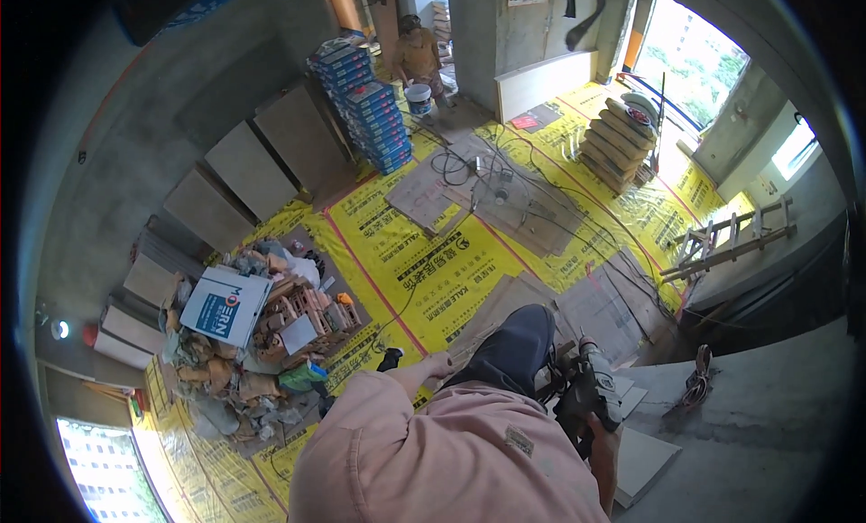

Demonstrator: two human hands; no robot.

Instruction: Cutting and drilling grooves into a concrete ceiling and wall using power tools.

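Observation:
My right hand (604,435) is wrapped round the grip of a dark grey and black power drill (592,392) beside my right leg. The drill's metal chuck end points away from me. My left hand (439,365) hangs near my dark-trousered knee (519,338). Its fingers are too small and partly hidden to make out, and I see nothing plainly held in it. White-grey tile pieces (645,460) lie beside the drill, partly behind my right arm.
A rubbish heap with a white-blue box (225,307) lies left. Blue boxes (368,108) and sacks (618,144) stand stacked ahead. Cables (460,167) cross the yellow floor sheet (433,275). A wooden ladder (731,239) lies right. A person (418,54) with a bucket (419,99) is at the doorway.

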